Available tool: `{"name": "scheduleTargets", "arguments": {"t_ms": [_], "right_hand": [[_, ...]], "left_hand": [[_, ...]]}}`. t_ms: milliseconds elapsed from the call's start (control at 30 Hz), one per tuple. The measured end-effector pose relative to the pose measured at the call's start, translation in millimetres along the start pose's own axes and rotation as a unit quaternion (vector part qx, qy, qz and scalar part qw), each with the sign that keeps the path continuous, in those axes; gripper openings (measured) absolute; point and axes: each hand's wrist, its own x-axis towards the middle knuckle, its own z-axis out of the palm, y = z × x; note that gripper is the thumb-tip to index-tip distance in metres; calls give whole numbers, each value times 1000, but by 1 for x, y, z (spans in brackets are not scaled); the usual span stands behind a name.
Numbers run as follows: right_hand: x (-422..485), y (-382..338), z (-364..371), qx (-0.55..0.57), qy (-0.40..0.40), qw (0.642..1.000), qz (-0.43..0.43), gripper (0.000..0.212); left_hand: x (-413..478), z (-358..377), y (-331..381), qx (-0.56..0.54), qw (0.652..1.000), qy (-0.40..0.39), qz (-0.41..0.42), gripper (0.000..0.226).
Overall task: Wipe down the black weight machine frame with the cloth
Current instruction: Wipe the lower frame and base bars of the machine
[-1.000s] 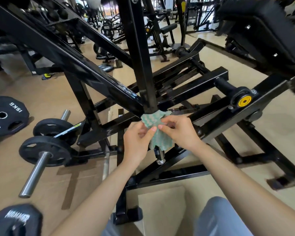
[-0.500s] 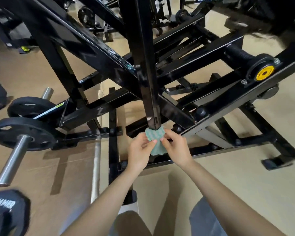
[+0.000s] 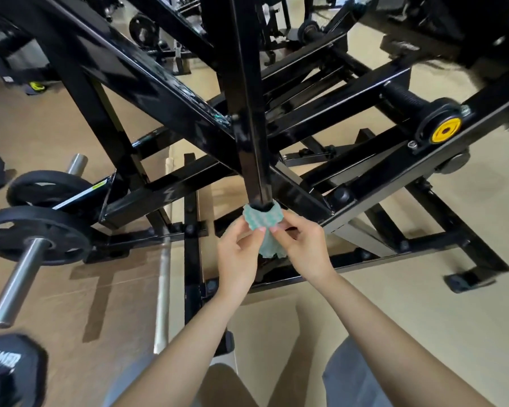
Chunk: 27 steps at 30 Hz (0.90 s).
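Bright, even indoor light; soft shadows on floor (image 3: 423, 304); glare streaks along black frame (image 3: 248, 113); wide-angle bowing, blur (upper right).

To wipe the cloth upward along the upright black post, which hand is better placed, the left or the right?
Probably the right hand: the cloth, cupped around the lower end of the post, hangs down beside its fingers, while the left hand pinches only an edge. Both are equally near.

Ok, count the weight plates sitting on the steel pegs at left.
2: near plate on the long peg at lower left; far plate just behind it. More may hide behind the frame.
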Motion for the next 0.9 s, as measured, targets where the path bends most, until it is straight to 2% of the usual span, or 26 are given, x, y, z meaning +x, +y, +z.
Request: {"name": "scheduleTargets", "arguments": {"t_ms": [67,200,333,400,500,533,633,767,900], "right_hand": [[5,-19,-4,13,17,1000,-8,29],[10,-39,-15,52,41,997,29,10],[1,-47,-43,123,82,985,84,16],[-8,-46,-58,170,136,969,117,17],[-17,-37,-79,235,236,929,163,2],[-18,-33,-84,242,272,916,168,4],[-17,-23,-98,212,352,896,167,6],[2,-10,-118,165,416,878,171,6],[25,5,-138,117,409,894,145,30]], "left_hand": [[0,5,18,-6,998,54,17,26],[-6,12,42,-14,989,133,59,15],[-15,31,60,32,996,41,76,18],[-14,47,68,39,998,-11,56,24],[-5,79,72,52,996,-70,28,36],[-1,92,73,65,994,-83,28,38],[15,131,76,98,989,-102,43,38],[35,181,86,151,978,-125,65,31],[48,205,80,142,969,-196,45,16]]}}
